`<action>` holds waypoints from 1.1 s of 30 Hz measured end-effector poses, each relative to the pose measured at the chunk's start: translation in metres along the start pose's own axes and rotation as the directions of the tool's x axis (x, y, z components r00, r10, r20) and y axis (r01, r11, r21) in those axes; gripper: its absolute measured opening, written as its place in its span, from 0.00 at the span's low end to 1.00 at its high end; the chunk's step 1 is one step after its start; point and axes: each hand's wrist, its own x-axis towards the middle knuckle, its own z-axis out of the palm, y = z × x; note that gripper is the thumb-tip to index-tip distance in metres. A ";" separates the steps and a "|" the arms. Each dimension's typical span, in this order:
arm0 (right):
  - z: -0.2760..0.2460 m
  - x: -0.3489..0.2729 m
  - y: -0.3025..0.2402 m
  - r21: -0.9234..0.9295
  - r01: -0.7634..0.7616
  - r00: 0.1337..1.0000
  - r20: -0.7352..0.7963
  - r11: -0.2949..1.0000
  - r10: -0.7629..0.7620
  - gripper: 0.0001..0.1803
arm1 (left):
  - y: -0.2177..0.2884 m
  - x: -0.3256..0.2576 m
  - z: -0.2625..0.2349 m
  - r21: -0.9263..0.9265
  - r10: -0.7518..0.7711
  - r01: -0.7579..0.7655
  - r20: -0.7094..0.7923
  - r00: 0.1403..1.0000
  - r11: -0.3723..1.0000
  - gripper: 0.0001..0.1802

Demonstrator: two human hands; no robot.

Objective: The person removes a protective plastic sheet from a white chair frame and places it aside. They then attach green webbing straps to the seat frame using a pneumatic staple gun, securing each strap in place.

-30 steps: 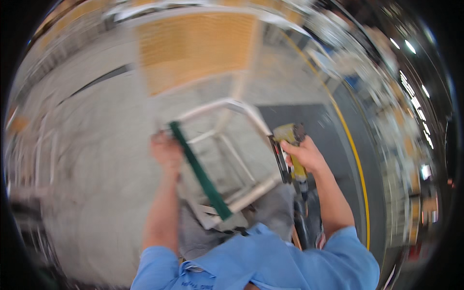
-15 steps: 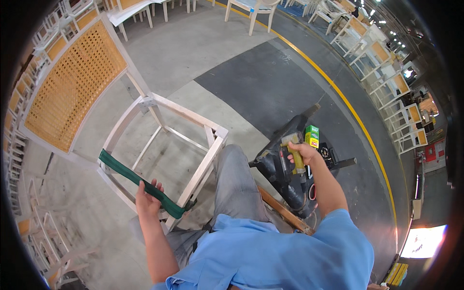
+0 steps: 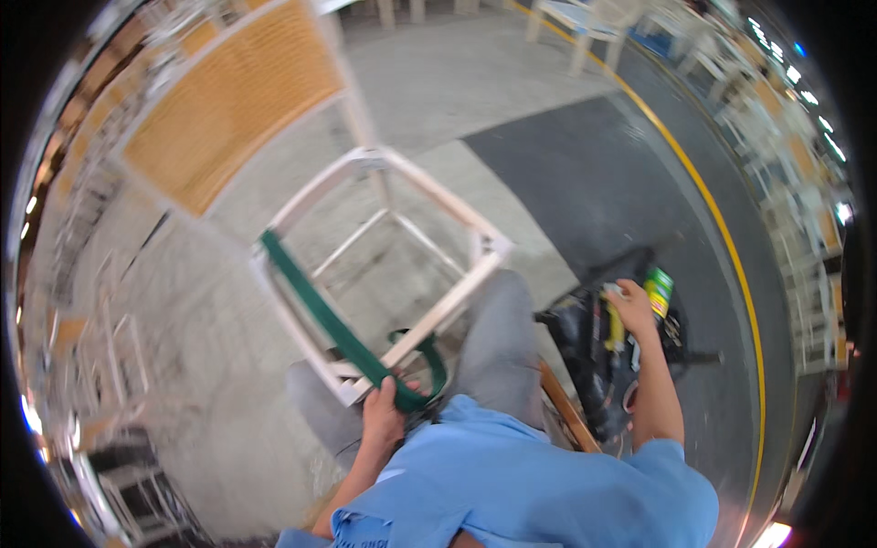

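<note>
A green webbing strap runs along the near left rail of a bare wooden chair frame that has a woven cane back. My left hand is closed on the strap by the frame's near corner, and the strap's loose end loops beyond it to the right. At my right, a yellow staple gun lies over a black stand, its lower end toward me. My right hand is curled round its upper end; motion blur softens the fingers.
The black stand also bears a green and yellow box and a roll of tape. A wooden bar lies beside my right leg. White chairs line the far side, beyond a yellow floor line.
My left hand has slid along the strap to the frame's near corner, and the strap now lies closer along the rail. The view has swung, shifting everything rightward. My right hand stays at the staple gun.
</note>
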 end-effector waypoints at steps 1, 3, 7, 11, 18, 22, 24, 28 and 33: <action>0.013 -0.003 -0.024 0.090 0.002 0.997 0.079 0.996 -0.009 0.29 | 0.001 0.005 -0.007 0.064 0.075 -0.075 0.007 0.997 0.995 0.23; 0.020 -0.014 -0.050 0.195 0.037 0.983 0.168 0.980 -0.071 0.26 | -0.001 0.008 0.002 0.120 0.118 -0.119 0.017 0.993 0.986 0.22; 0.052 -0.020 -0.099 0.350 0.157 0.927 0.269 0.924 -0.260 0.23 | -0.002 0.018 -0.003 0.199 0.161 -0.168 0.052 0.986 0.965 0.21; 0.095 -0.034 -0.157 0.467 0.198 0.862 0.337 0.862 -0.380 0.20 | -0.003 0.033 0.008 0.223 0.245 -0.243 0.019 0.969 0.944 0.20; 0.198 -0.093 -0.248 0.551 0.246 0.535 0.609 0.798 -0.586 0.17 | 0.002 0.061 0.015 0.243 0.363 -0.344 -0.036 0.931 0.907 0.20; 0.239 -0.136 -0.288 0.504 0.102 0.324 0.798 0.857 -0.508 0.24 | -0.014 0.054 -0.016 0.639 0.394 -0.256 -0.081 0.915 0.725 0.19; 0.247 -0.139 -0.283 0.471 -0.024 0.293 0.847 0.882 -0.444 0.22 | -0.034 0.033 -0.007 0.551 0.282 -0.222 -0.025 0.959 0.804 0.21; 0.262 -0.153 -0.284 0.435 0.045 0.230 0.872 0.899 -0.433 0.21 | -0.040 0.016 -0.023 0.500 0.138 -0.150 0.062 0.989 0.853 0.24; 0.274 -0.158 -0.286 0.278 0.665 0.213 0.819 0.694 -0.532 0.30 | -0.022 0.021 -0.046 0.910 0.381 -0.230 0.089 0.920 0.345 0.19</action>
